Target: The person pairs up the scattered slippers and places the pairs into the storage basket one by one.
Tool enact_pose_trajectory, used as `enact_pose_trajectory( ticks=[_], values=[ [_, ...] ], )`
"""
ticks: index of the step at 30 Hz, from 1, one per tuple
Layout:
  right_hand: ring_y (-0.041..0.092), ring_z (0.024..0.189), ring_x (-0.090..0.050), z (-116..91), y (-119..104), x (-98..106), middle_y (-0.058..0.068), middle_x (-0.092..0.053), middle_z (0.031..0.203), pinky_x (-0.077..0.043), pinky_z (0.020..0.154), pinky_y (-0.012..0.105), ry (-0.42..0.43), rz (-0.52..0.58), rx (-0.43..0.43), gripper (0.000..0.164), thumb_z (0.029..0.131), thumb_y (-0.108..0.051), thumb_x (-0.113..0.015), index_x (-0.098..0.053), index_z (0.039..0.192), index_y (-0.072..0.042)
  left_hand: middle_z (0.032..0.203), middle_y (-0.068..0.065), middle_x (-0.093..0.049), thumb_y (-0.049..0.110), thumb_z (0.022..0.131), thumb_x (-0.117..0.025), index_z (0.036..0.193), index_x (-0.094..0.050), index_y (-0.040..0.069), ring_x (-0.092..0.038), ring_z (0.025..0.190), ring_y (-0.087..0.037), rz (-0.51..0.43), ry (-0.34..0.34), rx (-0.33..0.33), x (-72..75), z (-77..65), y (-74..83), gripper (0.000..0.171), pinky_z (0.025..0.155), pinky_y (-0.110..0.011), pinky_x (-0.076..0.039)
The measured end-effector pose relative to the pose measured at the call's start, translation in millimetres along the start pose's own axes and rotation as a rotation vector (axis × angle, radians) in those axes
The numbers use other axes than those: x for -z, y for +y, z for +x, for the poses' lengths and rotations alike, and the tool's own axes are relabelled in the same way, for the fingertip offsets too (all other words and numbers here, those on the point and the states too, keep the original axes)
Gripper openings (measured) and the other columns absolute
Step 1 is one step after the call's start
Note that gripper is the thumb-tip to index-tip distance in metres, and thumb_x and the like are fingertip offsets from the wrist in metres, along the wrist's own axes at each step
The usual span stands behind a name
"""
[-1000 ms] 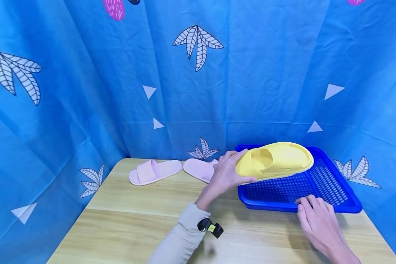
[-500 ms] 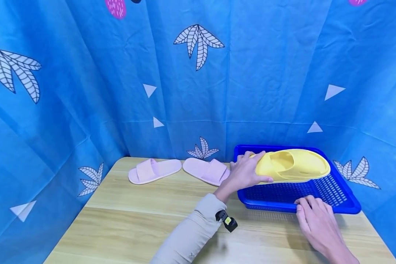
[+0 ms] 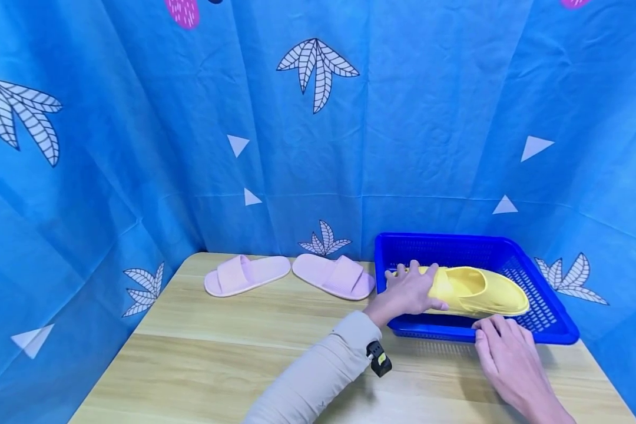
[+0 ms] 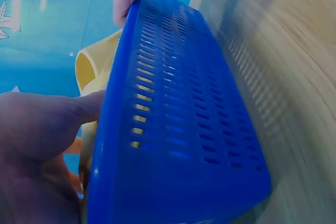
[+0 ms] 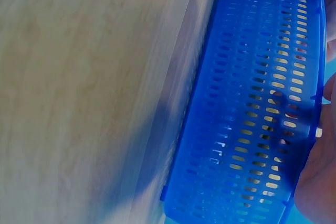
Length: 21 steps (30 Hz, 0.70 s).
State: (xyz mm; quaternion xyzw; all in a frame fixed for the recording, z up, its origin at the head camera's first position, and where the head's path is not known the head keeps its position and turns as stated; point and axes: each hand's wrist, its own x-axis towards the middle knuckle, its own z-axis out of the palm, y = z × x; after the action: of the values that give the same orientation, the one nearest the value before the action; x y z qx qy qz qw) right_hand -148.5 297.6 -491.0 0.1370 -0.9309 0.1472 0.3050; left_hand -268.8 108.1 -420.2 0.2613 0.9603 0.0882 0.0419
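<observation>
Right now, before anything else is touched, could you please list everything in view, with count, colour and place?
Slip-on shoe: one visible, yellow, inside the basket
Basket: one, blue, perforated, toward the table's back right
Slippers: two, pale pink, along the table's back edge, left of the basket
Table: one, light wood grain, beneath the basket and slippers
Curtain backdrop: count of pieces unclear, blue with white leaves, white triangles and pink prints, behind and beside the table
Wrist device: one, black with a yellow-green patch, at the left cuff
Sleeve: one, pale grey, on the left arm
Left hand: one, bare, fingers spread over the shoe's left end
Right hand: one, bare, holding the basket's near rim
</observation>
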Motion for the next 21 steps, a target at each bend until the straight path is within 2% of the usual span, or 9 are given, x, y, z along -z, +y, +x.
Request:
enact_pose_trajectory(
  ticks=[11,15,16,18,21],
  values=[
    [0.034,0.092,-0.053,0.0,1.4,-1.2,0.006,-0.057,0.093,-0.036,0.08,0.054,0.002,-0.011,0.005,0.01,0.098,-0.009,-0.053,-0.063,0.095,-0.009,0.159,-0.009,-0.036,0.059,0.09,-0.071,0.16,-0.033,0.037,-0.035,0.145,-0.035,-0.093,-0.143,0.007,-13.3,5.4,-4.0,0.083,0.113,-0.062,-0.031],
    [0.034,0.089,-0.053,0.8,1.3,-2.5,0.006,-0.056,0.092,-0.035,0.078,0.053,0.007,-0.023,0.014,0.01,0.097,-0.009,-0.053,-0.063,0.095,-0.009,0.153,-0.003,-0.042,0.057,0.089,-0.074,0.159,-0.038,0.034,-0.041,0.14,-0.031,-0.135,-0.159,-0.014,-16.7,4.5,-7.6,0.082,0.11,-0.062,-0.036],
    [0.034,0.088,-0.052,0.9,1.4,-2.8,0.006,-0.056,0.092,-0.034,0.077,0.052,0.007,-0.027,0.017,0.01,0.097,-0.009,-0.053,-0.063,0.095,-0.009,0.15,-0.001,-0.046,0.057,0.088,-0.075,0.158,-0.041,0.032,-0.044,0.137,-0.027,-0.146,-0.154,-0.031,-17.8,4.7,-9.0,0.082,0.108,-0.059,-0.039],
    [0.033,0.087,-0.051,1.2,1.2,-2.7,0.007,-0.056,0.092,-0.033,0.077,0.051,0.005,-0.03,0.017,0.01,0.097,-0.009,-0.053,-0.063,0.094,-0.009,0.14,0.004,-0.054,0.056,0.085,-0.079,0.155,-0.046,0.028,-0.05,0.126,-0.017,-0.142,-0.133,-0.08,-20.0,6.1,-11.3,0.082,0.104,-0.046,-0.045],
    [0.033,0.086,-0.05,0.8,0.6,-2.3,0.007,-0.056,0.093,-0.032,0.077,0.05,-0.006,-0.036,0.011,0.01,0.097,-0.009,-0.053,-0.062,0.094,-0.009,0.13,0.009,-0.061,0.053,0.081,-0.084,0.15,-0.052,0.022,-0.053,0.113,-0.007,-0.14,-0.115,-0.143,-22.6,8.7,-13.1,0.082,0.095,-0.027,-0.047]
  ],
)
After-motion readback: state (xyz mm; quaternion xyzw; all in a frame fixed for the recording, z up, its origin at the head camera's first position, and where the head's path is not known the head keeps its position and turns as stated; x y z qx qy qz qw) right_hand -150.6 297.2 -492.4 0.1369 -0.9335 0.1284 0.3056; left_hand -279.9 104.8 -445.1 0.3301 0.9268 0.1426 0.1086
